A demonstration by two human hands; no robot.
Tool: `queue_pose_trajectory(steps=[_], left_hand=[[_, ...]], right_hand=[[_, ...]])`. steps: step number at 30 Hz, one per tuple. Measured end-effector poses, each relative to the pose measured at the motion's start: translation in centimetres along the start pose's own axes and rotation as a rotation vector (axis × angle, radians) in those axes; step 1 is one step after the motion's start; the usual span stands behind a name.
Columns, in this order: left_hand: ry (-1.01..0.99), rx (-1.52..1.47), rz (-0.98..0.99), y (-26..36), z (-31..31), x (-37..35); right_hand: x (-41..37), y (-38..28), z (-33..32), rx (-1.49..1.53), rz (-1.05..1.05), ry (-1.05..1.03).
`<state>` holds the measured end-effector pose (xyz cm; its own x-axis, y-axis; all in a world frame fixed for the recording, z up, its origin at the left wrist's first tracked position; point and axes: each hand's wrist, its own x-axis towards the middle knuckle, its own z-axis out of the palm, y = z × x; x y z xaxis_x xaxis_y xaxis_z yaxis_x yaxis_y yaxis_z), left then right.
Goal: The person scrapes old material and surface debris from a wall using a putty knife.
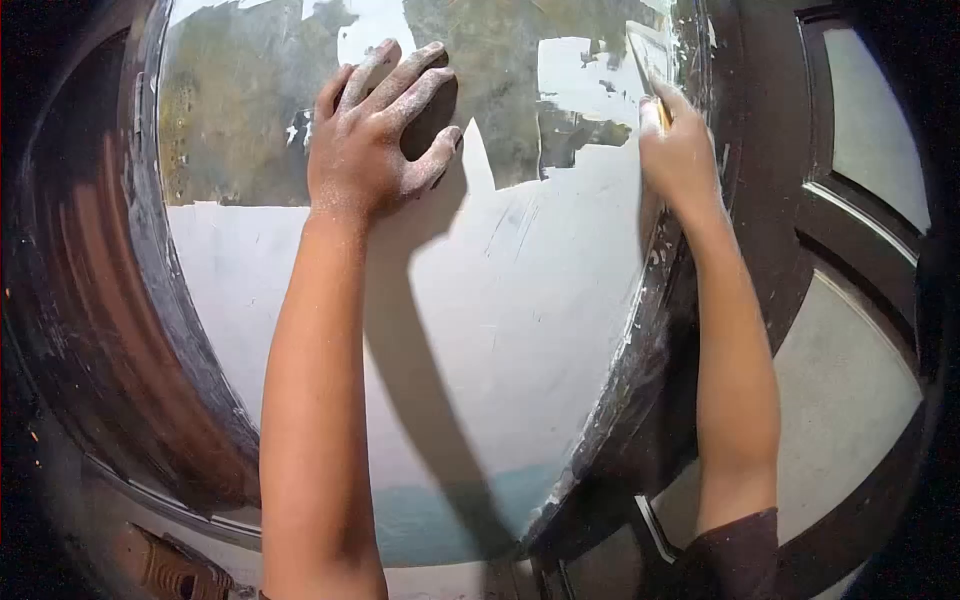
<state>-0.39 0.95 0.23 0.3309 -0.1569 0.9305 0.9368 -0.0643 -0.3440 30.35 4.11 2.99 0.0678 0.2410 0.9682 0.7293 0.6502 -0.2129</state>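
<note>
My left hand (375,140), dusted with white powder, is spread with fingers apart against the upper wall panel. Under it the surface is a bare, mottled grey-brown patch (235,110) with ragged edges. At the panel's right edge my right hand (682,150) is closed around a scraper (645,58), whose blade points up and left against the wall. A sliver of yellow handle shows by the thumb; the rest of the grip is hidden in the hand. White paint remnants (585,80) lie left of the blade. Below, the panel has a smooth white coat (510,300).
Dark, paint-flecked frame strips border the panel, the left strip (165,215) and the right strip (625,370). A dark door with pale panels (850,390) stands at the right. A bluish band (440,515) crosses the panel's bottom. A brown object (175,570) sits at lower left.
</note>
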Motion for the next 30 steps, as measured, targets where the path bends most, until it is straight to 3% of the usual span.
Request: queue_pose_trajectory(steps=[5, 9, 13, 15, 16, 17, 19, 23, 25, 27, 28, 30], left_hand=[[-0.001, 0.033, 0.007, 0.1, 0.0, -0.3], [-0.013, 0.032, 0.015, 0.3, -0.1, -0.3], [-0.067, 0.066, 0.001, 0.0, -0.1, -0.4], [-0.068, 0.063, -0.002, 0.3, -0.2, -0.4], [-0.063, 0.06, 0.001, 0.3, -0.3, -0.4], [-0.061, 0.063, -0.003, 0.2, -0.4, -0.4], [-0.066, 0.047, 0.003, 0.1, -0.3, -0.4], [-0.015, 0.036, -0.004, 0.1, -0.1, -0.3], [-0.062, 0.022, 0.001, 0.2, -0.4, -0.2], [-0.07, 0.026, -0.019, 0.4, -0.4, -0.3], [-0.062, 0.017, -0.016, 0.4, -0.5, -0.3], [-0.066, 0.016, -0.026, 0.4, -0.6, -0.2]], right_hand=[[-9.5, 0.4, 0.6, 0.016, 0.07, -0.074], [-6.9, 0.5, 0.4, 0.114, 0.048, -0.084], [-6.4, 0.2, 0.7, 0.134, 0.187, -0.141], [-9.5, 2.5, 2.6, 0.068, -0.126, 0.025], [-10.8, 0.8, 1.4, 0.083, 0.077, -0.139], [-11.7, 1.8, 2.2, 0.073, -0.02, -0.09], [-10.3, 0.2, 0.9, 0.108, 0.127, -0.162], [-6.3, 0.9, 2.1, 0.147, -0.024, -0.017], [-7.7, -0.3, 1.4, 0.142, 0.158, -0.178], [-11.1, 1.0, 2.9, 0.039, -0.021, -0.086], [-11.9, 0.3, 2.9, 0.021, 0.048, -0.143], [-11.1, 0.8, 3.5, 0.012, -0.048, -0.064]])
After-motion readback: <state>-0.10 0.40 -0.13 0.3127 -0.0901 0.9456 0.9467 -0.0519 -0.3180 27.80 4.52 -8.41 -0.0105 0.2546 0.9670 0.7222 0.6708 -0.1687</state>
